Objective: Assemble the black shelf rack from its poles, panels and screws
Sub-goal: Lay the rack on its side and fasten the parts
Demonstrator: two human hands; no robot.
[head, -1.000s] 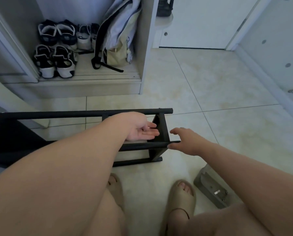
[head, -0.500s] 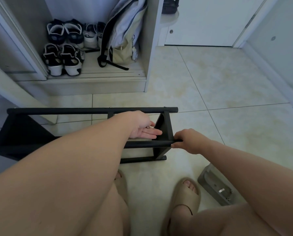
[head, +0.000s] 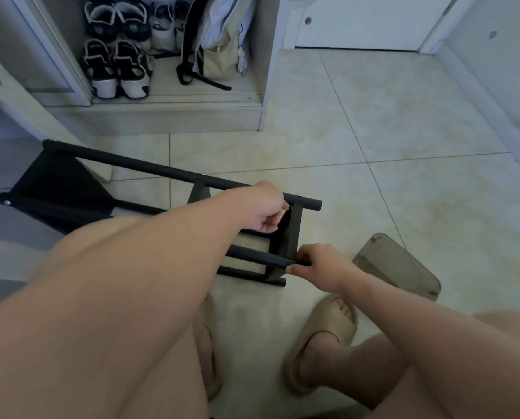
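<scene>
— What holds what down there?

— The open shoe cubby [head: 174,113] holds pairs of sneakers [head: 116,71] on its left side. A pale backpack [head: 219,40] leans on its right, one black strap trailing across the ledge. A translucent grey plastic box [head: 398,264] sits on the tile floor [head: 404,146] (its contents are too murky to make out).

— And the rack?

— The black shelf rack [head: 292,237] lies tipped on its side on the tiles. It runs from the far left toward the middle, with its fabric panel [head: 62,186] at the left end. The right hand [head: 322,267] is wrapped round the tip of the near pole [head: 258,257], fingers closed over it just where it meets the end frame. The left hand [head: 264,210] is at that same end frame, just under the far pole [head: 150,164]. Its fingers are curled inward against the upright, and I cannot tell whether they pinch anything.

— Anything in the way?

— The left forearm [head: 162,267] crosses over the middle of the rack and hides much of it. A beige slide sandal [head: 328,331] is on the right foot, near the rack's lowest bar. The plastic box sits just to the right of the right hand. A white door [head: 367,19] stands at the far end of the floor.
</scene>
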